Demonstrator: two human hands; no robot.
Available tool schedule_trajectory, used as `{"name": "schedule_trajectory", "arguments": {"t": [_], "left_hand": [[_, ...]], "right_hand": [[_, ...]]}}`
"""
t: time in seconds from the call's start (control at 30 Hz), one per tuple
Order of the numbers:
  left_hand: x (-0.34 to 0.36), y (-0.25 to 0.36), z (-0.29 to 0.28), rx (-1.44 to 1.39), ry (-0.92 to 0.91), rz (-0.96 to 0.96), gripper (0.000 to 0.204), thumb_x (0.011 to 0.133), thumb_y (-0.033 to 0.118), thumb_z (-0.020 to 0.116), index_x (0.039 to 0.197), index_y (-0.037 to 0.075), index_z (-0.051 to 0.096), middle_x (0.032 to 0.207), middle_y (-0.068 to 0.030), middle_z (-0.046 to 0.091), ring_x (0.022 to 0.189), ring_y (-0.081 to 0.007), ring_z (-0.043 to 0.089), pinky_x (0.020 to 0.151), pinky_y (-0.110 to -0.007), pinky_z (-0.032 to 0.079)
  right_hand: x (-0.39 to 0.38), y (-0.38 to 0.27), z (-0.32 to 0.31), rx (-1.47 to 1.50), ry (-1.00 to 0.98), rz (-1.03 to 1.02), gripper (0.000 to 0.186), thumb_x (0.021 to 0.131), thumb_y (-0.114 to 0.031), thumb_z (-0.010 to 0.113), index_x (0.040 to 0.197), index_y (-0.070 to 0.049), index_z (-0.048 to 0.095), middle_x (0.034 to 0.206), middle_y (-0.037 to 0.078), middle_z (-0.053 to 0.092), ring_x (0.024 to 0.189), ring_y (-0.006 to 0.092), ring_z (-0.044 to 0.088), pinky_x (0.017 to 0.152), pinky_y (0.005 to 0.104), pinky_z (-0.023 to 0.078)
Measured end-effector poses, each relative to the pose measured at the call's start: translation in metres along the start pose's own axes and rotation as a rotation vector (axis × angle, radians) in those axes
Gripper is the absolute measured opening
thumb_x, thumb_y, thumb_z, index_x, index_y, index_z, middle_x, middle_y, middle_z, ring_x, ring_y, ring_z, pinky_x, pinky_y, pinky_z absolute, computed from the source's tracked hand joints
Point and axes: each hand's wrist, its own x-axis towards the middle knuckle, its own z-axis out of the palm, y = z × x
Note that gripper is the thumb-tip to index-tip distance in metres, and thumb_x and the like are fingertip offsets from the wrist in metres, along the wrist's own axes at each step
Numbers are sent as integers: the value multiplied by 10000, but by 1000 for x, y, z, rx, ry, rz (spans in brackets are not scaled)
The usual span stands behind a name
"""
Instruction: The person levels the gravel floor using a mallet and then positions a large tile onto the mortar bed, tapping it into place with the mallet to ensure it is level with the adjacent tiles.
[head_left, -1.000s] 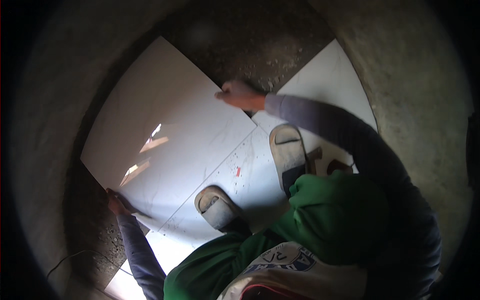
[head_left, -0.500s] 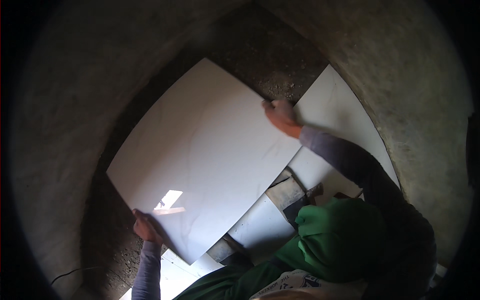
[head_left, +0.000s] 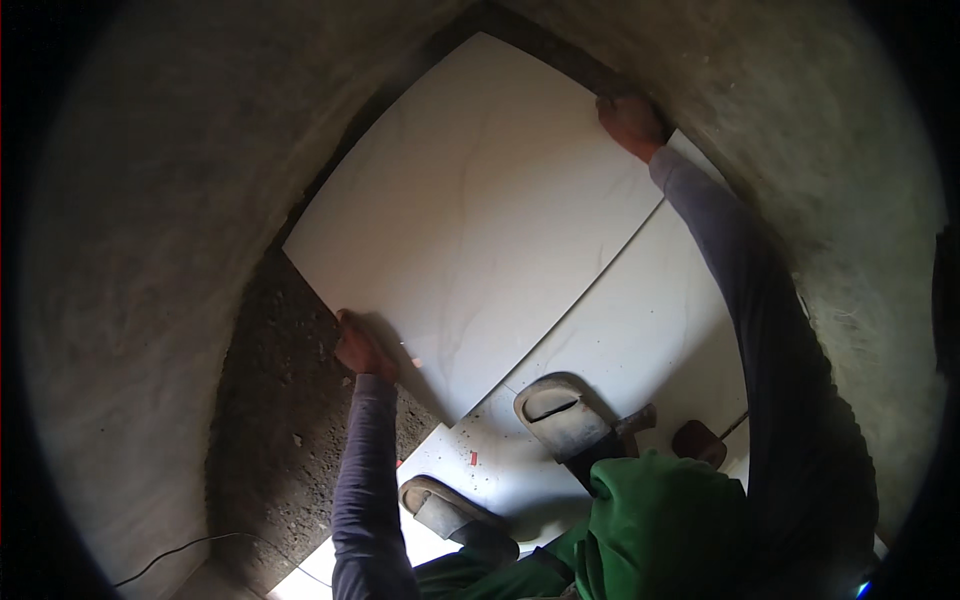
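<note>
One tile [head_left: 470, 210]: our left hand [head_left: 363, 348] and right hand [head_left: 632, 127] grip its edges, fingers [head_left: 347, 322] curled; soil [head_left: 272, 400] lies lower left, wall [head_left: 850, 240] right.

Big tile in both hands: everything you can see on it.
The big tile is white, smooth and faintly veined, like glazed ceramic. It looks roughly flat. The left hand grips its near left edge, the right hand its far right edge. Its near right edge runs along white floor tiles, a dark line between. Whether it rests on the ground is unclear.
</note>
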Motion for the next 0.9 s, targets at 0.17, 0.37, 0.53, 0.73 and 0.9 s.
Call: {"name": "schedule_trajectory", "arguments": {"t": [0.17,0.37,0.53,0.73,0.9], "left_hand": [[-9,6,38,-79,109,-31,478,1011,489,600,959,20,675,878,-32,658,724,-162,588,631,-353,480],[-5,7,32,-2,63,-46,465,1023,496,571,972,42,654,869,-24,630,732,-161,564,647,-355,472],[16,4,9,-1,-105,-18,384,1048,442,526,1020,75,636,893,-19,635,766,-157,586,683,-346,501],[33,-1,-8,-83,-263,-110,274,1056,365,493,1037,116,608,913,-10,638,794,-159,606,713,-340,526],[13,-2,4,-60,-286,-180,229,1017,342,498,995,131,585,934,-8,614,822,-153,578,708,-333,502]], "right_hand": [[43,12,17,34,38,-89,543,938,-452,507,986,29,755,1028,289,724,983,466,702,912,516,544],[46,-3,15,61,16,-128,503,935,-425,517,996,16,752,1006,265,729,953,443,705,887,513,550],[5,-22,-20,-68,211,-139,416,922,-379,582,1017,-8,744,986,248,723,916,456,695,838,535,553],[-207,-34,-38,538,618,153,358,897,-197,757,1091,50,586,965,164,617,892,276,606,815,425,496],[-315,-88,17,1527,-201,941,439,981,-375,682,1189,4,607,1036,75,662,893,184,648,762,382,564]]}}
